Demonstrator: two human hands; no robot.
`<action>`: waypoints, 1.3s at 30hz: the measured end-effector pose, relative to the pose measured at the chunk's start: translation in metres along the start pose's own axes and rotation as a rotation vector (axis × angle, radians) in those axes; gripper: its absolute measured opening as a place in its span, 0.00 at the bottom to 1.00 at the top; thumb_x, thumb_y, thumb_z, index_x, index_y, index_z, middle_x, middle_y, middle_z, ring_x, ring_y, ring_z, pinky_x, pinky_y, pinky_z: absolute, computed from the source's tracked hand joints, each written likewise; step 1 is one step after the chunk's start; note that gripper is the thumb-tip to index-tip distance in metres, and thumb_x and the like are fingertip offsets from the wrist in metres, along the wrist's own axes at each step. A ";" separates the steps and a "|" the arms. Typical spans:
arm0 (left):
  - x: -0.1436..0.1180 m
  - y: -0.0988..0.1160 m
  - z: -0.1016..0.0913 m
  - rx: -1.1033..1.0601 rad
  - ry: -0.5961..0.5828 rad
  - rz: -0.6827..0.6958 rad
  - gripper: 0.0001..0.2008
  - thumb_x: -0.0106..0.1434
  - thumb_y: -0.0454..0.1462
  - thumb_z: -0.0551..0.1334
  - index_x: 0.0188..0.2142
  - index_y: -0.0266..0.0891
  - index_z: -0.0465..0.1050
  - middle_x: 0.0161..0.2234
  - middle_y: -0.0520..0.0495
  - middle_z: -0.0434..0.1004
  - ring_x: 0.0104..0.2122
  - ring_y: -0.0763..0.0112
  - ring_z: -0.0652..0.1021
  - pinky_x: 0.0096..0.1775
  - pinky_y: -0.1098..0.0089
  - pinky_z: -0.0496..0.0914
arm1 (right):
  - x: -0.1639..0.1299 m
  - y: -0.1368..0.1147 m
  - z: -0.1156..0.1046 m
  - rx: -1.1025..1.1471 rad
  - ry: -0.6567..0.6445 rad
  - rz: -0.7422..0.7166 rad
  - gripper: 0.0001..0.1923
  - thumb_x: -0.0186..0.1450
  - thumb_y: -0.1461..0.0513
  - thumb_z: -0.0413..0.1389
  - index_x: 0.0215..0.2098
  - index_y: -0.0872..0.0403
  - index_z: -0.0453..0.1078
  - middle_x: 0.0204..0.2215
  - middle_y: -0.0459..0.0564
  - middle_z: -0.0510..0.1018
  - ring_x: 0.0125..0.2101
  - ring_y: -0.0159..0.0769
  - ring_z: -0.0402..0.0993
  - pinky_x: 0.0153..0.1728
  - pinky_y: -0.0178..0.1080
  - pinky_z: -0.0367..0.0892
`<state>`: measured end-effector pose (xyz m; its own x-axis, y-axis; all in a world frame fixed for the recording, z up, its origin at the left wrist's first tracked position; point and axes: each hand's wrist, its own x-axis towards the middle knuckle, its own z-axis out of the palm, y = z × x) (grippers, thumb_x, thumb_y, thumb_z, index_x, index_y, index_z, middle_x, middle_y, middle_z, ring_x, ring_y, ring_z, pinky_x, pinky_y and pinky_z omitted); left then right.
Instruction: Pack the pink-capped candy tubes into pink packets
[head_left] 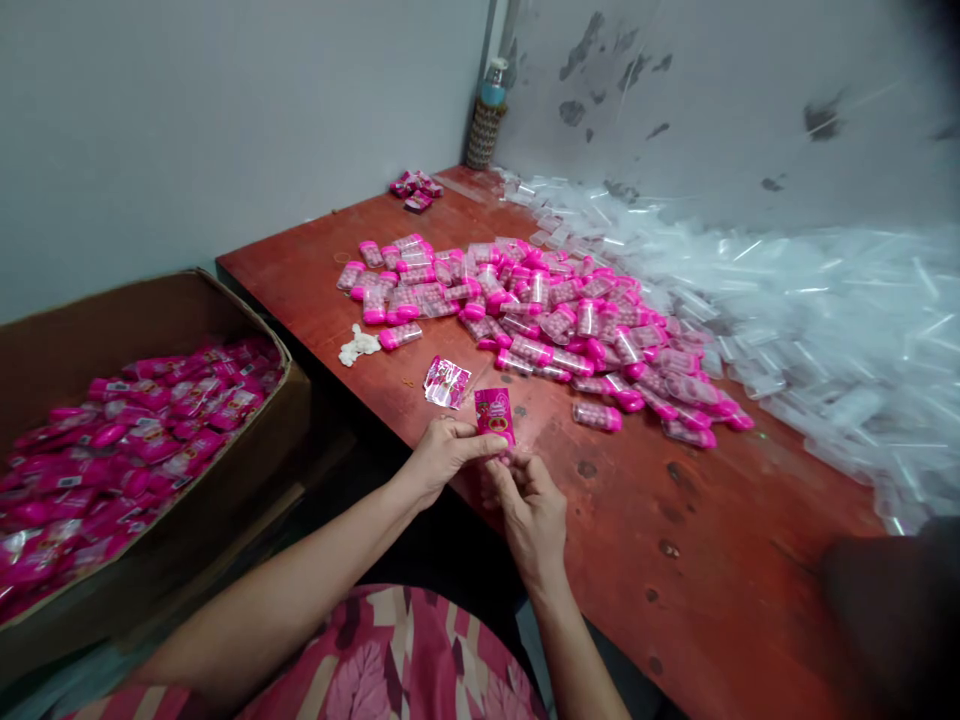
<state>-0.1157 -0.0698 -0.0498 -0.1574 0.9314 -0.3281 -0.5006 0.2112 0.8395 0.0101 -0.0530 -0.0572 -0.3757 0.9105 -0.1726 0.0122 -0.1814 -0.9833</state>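
A small pink printed sleeve (494, 415) stands upright above the near edge of the red wooden table (697, 540). My left hand (444, 452) pinches its lower left side. My right hand (529, 505) grips its bottom from below, fingers curled around something small that I cannot make out. A loose pink-and-clear wrapper (447, 383) lies on the table just beyond my hands.
A pile of pink-capped clear containers (540, 310) covers the table's middle, with a heap of clear plastic pieces (810, 300) at the right. A cardboard box (45, 350) of pink packs sits at the left. A bottle (489, 115) stands in the far corner.
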 end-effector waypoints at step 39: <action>0.046 0.010 -0.067 0.813 0.330 0.595 0.12 0.49 0.31 0.64 0.32 0.50 0.75 0.49 0.51 0.70 0.57 0.62 0.57 0.57 0.54 0.38 | 0.031 -0.004 0.000 -0.057 -0.084 -0.001 0.09 0.57 0.57 0.55 0.33 0.54 0.65 0.25 0.45 0.74 0.24 0.30 0.72 0.25 0.33 0.67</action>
<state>-0.1848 -0.0446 -0.0855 -0.4746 0.8490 0.2321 0.4336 -0.0039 0.9011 -0.0013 -0.0243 -0.0582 -0.4518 0.8760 -0.1687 0.0636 -0.1570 -0.9855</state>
